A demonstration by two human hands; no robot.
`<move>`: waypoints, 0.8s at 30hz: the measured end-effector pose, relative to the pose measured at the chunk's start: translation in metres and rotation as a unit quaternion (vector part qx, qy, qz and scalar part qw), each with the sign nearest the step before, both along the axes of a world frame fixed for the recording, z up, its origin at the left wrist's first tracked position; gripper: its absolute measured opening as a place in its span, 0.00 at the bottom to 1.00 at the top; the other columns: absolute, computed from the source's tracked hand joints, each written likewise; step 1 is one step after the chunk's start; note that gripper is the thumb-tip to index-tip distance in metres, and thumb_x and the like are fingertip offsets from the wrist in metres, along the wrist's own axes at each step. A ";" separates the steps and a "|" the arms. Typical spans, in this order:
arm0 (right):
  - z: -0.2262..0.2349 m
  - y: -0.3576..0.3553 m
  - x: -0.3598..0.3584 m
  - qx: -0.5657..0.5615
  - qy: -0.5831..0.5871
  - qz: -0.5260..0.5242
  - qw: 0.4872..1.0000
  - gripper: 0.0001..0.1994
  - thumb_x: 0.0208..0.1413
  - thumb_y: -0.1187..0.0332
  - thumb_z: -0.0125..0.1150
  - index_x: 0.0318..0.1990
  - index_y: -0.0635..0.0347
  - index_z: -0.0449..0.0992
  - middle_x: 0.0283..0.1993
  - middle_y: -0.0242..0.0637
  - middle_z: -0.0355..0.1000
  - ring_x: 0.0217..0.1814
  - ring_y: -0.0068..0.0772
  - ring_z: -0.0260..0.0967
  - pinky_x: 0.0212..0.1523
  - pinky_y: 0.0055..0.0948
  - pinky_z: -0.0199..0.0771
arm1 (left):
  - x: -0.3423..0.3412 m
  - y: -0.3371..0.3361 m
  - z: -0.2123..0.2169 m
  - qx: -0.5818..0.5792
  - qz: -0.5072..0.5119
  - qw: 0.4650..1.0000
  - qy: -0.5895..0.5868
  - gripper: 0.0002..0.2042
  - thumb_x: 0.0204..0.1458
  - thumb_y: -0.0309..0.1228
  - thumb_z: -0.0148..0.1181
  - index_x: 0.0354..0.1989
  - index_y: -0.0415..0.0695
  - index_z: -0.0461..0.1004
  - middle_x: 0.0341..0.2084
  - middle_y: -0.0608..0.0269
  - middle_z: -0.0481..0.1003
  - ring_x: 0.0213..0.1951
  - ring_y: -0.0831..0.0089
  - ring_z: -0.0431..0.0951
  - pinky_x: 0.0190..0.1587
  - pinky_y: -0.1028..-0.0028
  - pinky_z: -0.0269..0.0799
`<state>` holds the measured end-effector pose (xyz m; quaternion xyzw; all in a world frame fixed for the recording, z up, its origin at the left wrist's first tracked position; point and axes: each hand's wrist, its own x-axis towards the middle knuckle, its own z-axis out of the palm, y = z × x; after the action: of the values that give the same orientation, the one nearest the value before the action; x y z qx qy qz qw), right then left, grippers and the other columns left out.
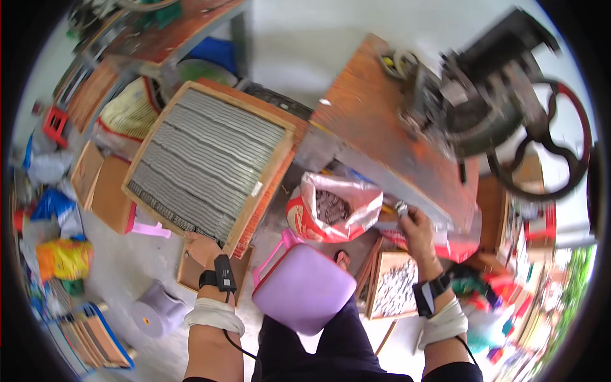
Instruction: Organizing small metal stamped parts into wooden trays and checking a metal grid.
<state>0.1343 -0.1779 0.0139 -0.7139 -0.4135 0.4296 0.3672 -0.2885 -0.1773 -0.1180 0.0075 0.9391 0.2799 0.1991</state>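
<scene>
A wooden-framed tray [270, 169] filled with close rows of grey metal pieces lies at the left, tilted in view. My left hand [202, 249] is at the tray's near edge; its fingers are blurred and partly hidden, so whether it grips the frame cannot be made out. My right hand [417, 234] is raised in front of the workbench, fingers closed on a small shiny metal piece [401, 207]. Between the hands, a red and white sack [305, 216] stands with its mouth wide, dark small pieces [332, 207] inside.
A purple-seated stool [305, 286] stands before my legs. On the orange-brown workbench [363, 108] sits a dark machine with a large handwheel [554, 140]. A wooden box of pale metal pieces [394, 283] is below my right hand. Cardboard boxes [111, 197] and a grey stool [159, 310] are left.
</scene>
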 end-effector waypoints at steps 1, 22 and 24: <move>-0.005 -0.048 0.008 -0.048 0.054 -0.039 0.997 0.11 0.52 0.72 0.53 0.43 0.66 0.70 0.32 0.30 0.70 0.30 0.18 0.63 0.32 0.20 0.65 | 0.006 -0.002 -0.003 -0.003 -0.033 0.999 -0.003 0.31 0.57 0.47 0.30 0.45 0.24 0.62 0.39 0.31 0.68 0.41 0.44 0.71 0.44 0.58 0.67; -0.212 -0.729 0.035 -0.319 0.262 -0.458 0.787 0.11 0.48 0.71 0.59 0.40 0.60 0.71 0.29 0.27 0.68 0.25 0.17 0.62 0.26 0.18 0.65 | 0.010 -0.271 -0.087 -0.043 -0.601 0.784 -0.147 0.13 0.56 0.38 0.45 0.33 0.39 0.68 0.21 0.63 0.68 0.21 0.72 0.67 0.26 0.72 0.65; -0.261 -0.748 0.057 -0.327 0.215 -0.404 0.827 0.11 0.48 0.70 0.59 0.40 0.61 0.72 0.29 0.28 0.69 0.27 0.18 0.63 0.28 0.19 0.66 | 0.083 -0.340 -0.076 -0.135 -0.798 0.587 -0.030 0.13 0.53 0.36 0.51 0.36 0.35 0.69 0.27 0.51 0.74 0.30 0.67 0.75 0.35 0.70 0.69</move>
<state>0.1918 -0.9262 -0.2467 -0.7851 0.1656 0.4954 0.3330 -0.2057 -0.5169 -0.1937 0.7184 0.5770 -0.1211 0.3692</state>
